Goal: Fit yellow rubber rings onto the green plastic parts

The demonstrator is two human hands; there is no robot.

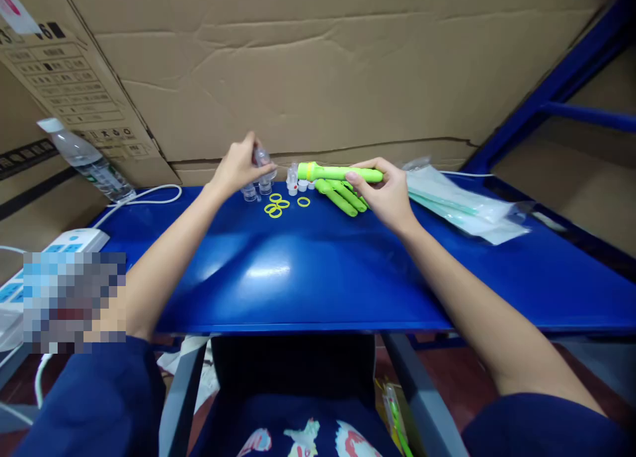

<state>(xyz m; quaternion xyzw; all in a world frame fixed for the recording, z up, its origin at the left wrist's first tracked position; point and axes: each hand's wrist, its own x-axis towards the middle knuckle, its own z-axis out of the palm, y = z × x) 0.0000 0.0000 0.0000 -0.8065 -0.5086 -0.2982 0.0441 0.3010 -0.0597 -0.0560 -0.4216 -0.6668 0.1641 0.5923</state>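
In the upper left of the frame, your cardboard box (74, 93) carries a printed table of black lines, but the print is too small and slanted for you to read. Near its top edge stand bold black characters, one of which looks like a 6; the rest cannot be told. A row of small handling symbols sits lower on the same flap, unreadable as text. The label on the water bottle (87, 160) at far left is also too blurred to read.

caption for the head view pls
Left hand lifts a clear cap; right hand holds a green tube over the blue table.
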